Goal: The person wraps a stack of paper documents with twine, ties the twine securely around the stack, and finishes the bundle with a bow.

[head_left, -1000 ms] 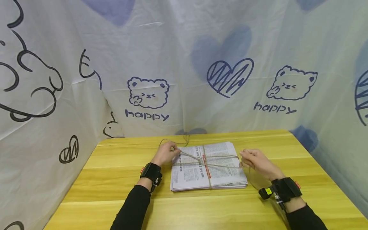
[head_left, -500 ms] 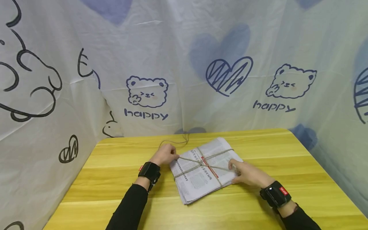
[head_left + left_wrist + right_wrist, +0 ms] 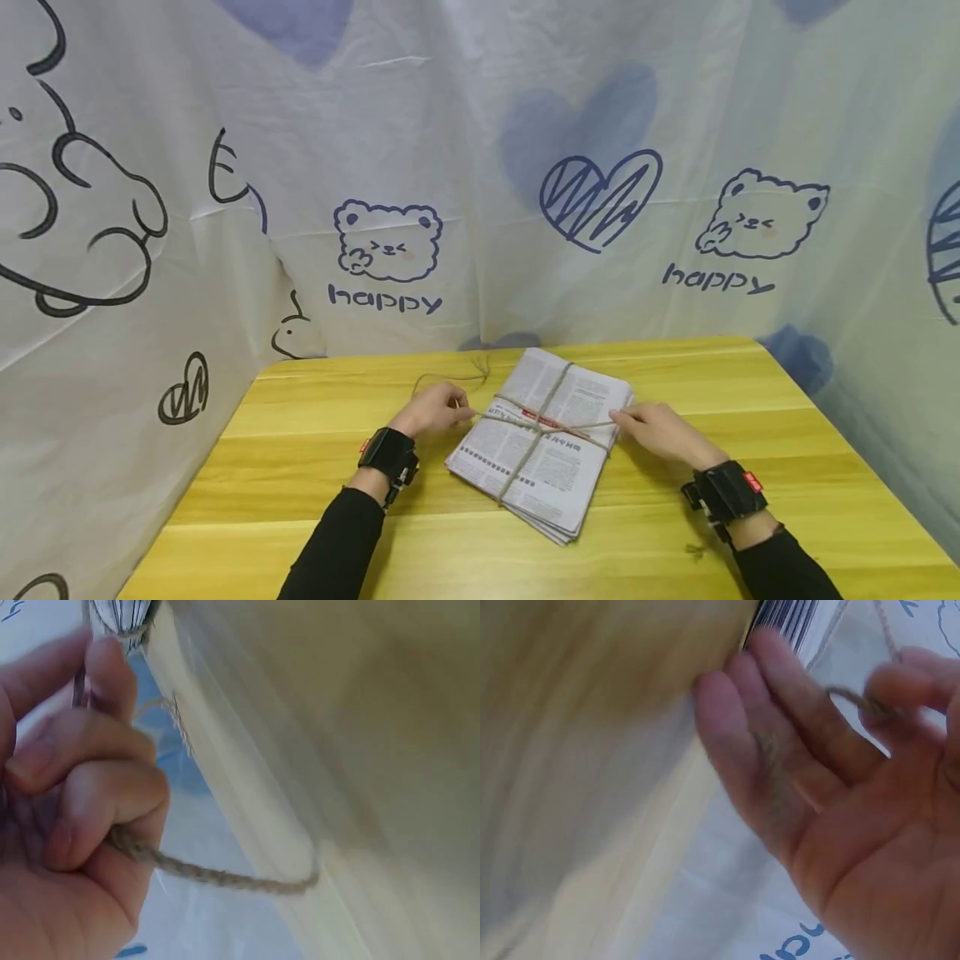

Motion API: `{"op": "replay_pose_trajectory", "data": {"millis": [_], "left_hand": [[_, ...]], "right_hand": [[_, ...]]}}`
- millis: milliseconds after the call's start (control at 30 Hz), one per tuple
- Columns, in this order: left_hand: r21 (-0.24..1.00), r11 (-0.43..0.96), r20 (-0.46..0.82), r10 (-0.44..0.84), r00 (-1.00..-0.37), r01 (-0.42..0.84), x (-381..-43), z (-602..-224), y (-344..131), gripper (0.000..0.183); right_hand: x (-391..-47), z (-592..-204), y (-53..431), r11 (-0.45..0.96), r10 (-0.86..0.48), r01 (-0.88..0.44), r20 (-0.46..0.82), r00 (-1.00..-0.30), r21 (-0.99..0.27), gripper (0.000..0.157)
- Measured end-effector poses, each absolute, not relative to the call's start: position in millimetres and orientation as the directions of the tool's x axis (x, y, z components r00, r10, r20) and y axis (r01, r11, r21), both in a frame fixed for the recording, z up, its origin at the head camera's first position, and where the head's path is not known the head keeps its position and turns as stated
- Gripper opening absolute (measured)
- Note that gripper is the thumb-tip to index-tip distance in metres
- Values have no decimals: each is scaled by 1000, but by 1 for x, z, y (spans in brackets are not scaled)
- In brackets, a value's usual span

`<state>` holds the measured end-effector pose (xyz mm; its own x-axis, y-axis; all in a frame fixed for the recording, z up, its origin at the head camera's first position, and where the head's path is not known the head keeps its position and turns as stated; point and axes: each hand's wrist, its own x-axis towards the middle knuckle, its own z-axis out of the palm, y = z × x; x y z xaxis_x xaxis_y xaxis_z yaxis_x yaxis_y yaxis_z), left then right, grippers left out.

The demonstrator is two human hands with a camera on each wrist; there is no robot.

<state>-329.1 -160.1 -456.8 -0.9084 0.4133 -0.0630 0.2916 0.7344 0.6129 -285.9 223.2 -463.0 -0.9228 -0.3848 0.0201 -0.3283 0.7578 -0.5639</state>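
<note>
A stack of folded newspapers, bound crosswise with brown twine, lies turned at an angle on the table. At its left side my left hand pinches one twine end, pulled out from the crossing in the middle. In the left wrist view the twine also runs from under the curled fingers. My right hand, at the stack's right edge, pinches the other end between thumb and index finger. In the right wrist view its other fingers are extended beside the stack's paper edges, with twine crossing them.
The yellow wood-grain table meets a white printed cloth at the back and sides. A loose twine tail trails behind my left hand. A frayed twine end shows near my right wrist.
The newspaper stack has turned counterclockwise on the table. My right hand first moved in to its right side, then drew slightly away with the twine. The left hand stays nearly in place.
</note>
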Motion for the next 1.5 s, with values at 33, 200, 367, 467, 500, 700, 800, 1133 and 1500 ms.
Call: {"op": "replay_pose_trajectory", "data": {"millis": [33, 200, 367, 467, 500, 700, 800, 1133, 1500], "left_hand": [[606, 738, -36, 398, -917, 297, -332, -457, -156, 22], [614, 725, 39, 366, -930, 311, -345, -463, -136, 22], [785, 590, -30, 338, -941, 187, -351, -470, -127, 24], [888, 451, -99, 381, -919, 91, -349, -470, -131, 21], [909, 412, -119, 411, -904, 67, -348, -469, -133, 20], [943, 327, -251, 587, -770, -58, -335, -467, -159, 17], [931, 360, -291, 628, -722, -63, -329, -467, -172, 17], [825, 544, -236, 579, -780, 154, -322, -473, -182, 17], [762, 616, -184, 503, -845, 200, -326, -463, -197, 16]], "right_hand": [[-285, -462, 223, 754, -370, -308, 13, -929, -580, 41], [-285, -464, 218, 752, -302, -226, -19, -953, -619, 43], [-292, -471, 221, 734, -299, -210, -30, -954, -646, 43], [-299, -474, 225, 713, -296, -196, -35, -955, -673, 43], [-301, -474, 227, 703, -293, -189, -37, -955, -685, 43], [-312, -477, 229, 615, -328, -170, -53, -943, -770, 41], [-315, -478, 231, 657, -338, -215, -28, -941, -722, 41], [-307, -471, 242, 909, -252, -310, 224, -941, -278, 17], [-312, -465, 236, 505, -94, -172, 144, -985, -846, 38]]}}
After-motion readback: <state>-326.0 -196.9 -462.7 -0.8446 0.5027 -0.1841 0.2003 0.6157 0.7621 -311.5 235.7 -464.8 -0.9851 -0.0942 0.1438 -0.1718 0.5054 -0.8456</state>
